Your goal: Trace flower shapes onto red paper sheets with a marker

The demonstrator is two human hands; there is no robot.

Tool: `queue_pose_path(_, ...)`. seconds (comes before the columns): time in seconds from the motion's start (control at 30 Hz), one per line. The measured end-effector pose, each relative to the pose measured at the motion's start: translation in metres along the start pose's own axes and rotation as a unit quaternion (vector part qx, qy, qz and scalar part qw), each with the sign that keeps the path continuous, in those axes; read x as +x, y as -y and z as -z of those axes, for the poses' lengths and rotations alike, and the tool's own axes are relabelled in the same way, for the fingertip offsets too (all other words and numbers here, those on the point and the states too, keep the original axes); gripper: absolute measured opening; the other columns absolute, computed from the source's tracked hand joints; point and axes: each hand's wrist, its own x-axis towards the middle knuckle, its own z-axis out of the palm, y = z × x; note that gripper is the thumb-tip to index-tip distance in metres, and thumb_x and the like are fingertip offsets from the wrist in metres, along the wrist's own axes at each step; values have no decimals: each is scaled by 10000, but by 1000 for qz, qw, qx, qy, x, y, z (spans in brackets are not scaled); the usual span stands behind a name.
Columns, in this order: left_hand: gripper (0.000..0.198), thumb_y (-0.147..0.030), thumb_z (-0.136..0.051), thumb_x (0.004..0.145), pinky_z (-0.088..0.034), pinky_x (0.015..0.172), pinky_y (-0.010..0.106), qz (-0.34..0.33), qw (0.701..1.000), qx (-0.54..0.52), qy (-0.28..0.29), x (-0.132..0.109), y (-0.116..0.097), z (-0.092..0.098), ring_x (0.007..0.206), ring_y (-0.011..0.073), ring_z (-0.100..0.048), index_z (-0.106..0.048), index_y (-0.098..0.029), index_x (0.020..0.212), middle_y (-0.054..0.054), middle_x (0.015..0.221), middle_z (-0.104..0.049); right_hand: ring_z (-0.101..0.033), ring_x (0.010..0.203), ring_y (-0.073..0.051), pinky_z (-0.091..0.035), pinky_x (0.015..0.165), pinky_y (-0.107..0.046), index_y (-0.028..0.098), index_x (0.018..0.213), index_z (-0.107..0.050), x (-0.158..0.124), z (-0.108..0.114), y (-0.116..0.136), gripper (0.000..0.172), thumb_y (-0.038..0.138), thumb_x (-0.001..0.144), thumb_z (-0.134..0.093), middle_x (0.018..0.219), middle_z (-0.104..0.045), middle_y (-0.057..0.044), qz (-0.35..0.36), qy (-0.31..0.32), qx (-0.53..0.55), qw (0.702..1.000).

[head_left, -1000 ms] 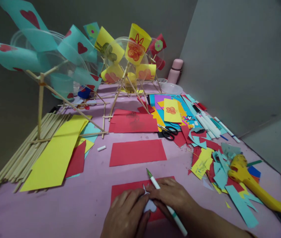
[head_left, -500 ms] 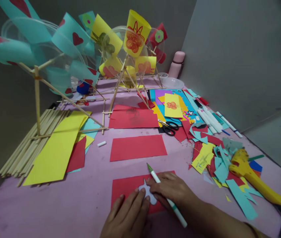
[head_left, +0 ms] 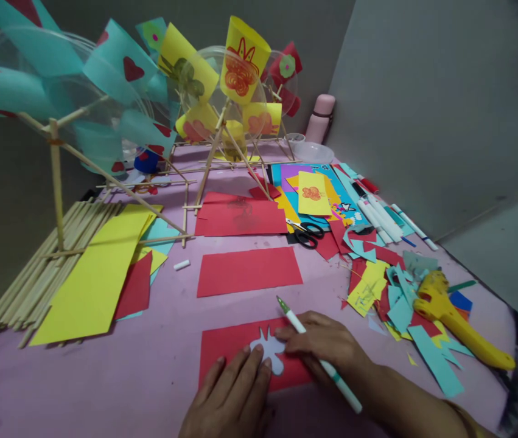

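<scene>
My left hand (head_left: 231, 395) lies flat with fingers stretched out on a red paper sheet (head_left: 222, 348) at the near edge of the pink table. Its fingertips touch a small white cut-out shape (head_left: 268, 353) lying on the red sheet. My right hand (head_left: 327, 344) is closed around a white marker with a green tip (head_left: 295, 322) held backwards, and its fingertips press the right side of the cut-out. A second red sheet (head_left: 248, 271) lies just beyond.
Paper-and-stick wheel models (head_left: 235, 91) stand at the back and left (head_left: 58, 97). A bundle of wooden sticks (head_left: 35, 274) and yellow paper (head_left: 94, 280) lie left. Scissors (head_left: 307, 233), markers (head_left: 380, 216), paper scraps (head_left: 391, 298) and a yellow glue gun (head_left: 455, 322) crowd the right.
The white cut-out, partly covered by both hands before, now lies flat and uncovered on the red sheet. My left hand has spread flat; the view shifted slightly.
</scene>
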Motion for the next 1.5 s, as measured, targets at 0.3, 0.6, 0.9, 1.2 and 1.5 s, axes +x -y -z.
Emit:
queue_pose_path(0.3, 313, -281, -328, 971, -480, 756, 282, 21, 999, -38, 4, 6, 0, 4, 931, 162, -643, -618, -219, 1070, 15, 1102, -678, -595, 986, -229, -456, 820, -363, 234, 1071, -582, -4, -8, -1, 247, 123, 863, -509, 1155, -681, -47, -49, 119, -124, 984)
queue_pose_path(0.6, 326, -266, -306, 971, -485, 699, 275, 34, 998, -49, 11, 12, 0, 7, 864, 161, -652, -618, -208, 1045, 29, 1040, -696, -490, 1197, -260, -377, 944, -403, 247, 1216, -502, 6, 1, 8, 425, 191, 800, -568, 1261, -625, -47, -18, 203, -89, 975)
queue_pose_path(0.9, 416, -242, -209, 993, -464, 690, 286, 31, 999, -38, -2, 19, -2, 13, 851, 149, -657, -624, -215, 991, 14, 1016, -707, -471, 1230, -306, -363, 933, -470, 187, 1228, -486, 10, -4, 5, 398, 188, 829, -495, 1306, -593, -111, -48, 212, -132, 967)
queue_pose_path(1.2, 435, -227, -186, 992, -453, 708, 292, 41, 998, -39, 4, 19, -2, 12, 870, 144, -648, -620, -206, 1011, 1, 1024, -703, -429, 1264, -256, -291, 977, -411, 235, 1226, -477, 10, 4, 10, 424, 188, 808, -529, 1324, -579, -69, -37, 270, -107, 956)
queue_pose_path(1.5, 384, -259, -236, 988, -451, 723, 291, 38, 998, -39, 8, 14, -1, 9, 888, 149, -639, -617, -227, 1027, 0, 1053, -691, -501, 1165, -217, -273, 944, -356, 216, 1149, -491, 6, 7, 10, 308, 162, 846, -494, 1239, -644, -51, -2, 151, -97, 984)
